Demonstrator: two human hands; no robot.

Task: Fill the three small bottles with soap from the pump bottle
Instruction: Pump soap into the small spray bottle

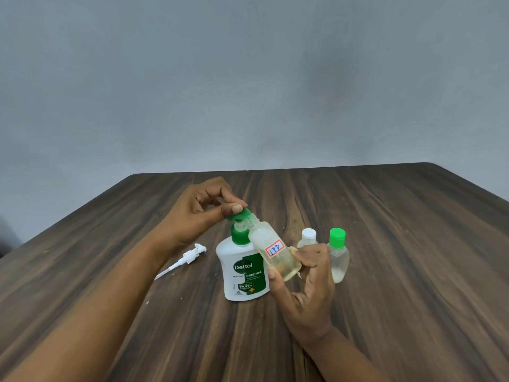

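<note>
Soap low in tilted bottle

Plain grey-blue wall from 9 through 12 to 3 o'clock, matt, bare, softly and evenly lit, with faint darker patches. Below, toward 6 o'clock, dark wood-grain worktop, streaked brown, far edge straight, corners cut off at both sides.

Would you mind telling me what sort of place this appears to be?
Probably a plain indoor room set up for a tabletop chore: a dark wood-grain table against a bare grey wall, carrying only a soap bottle and small bottles.
</note>
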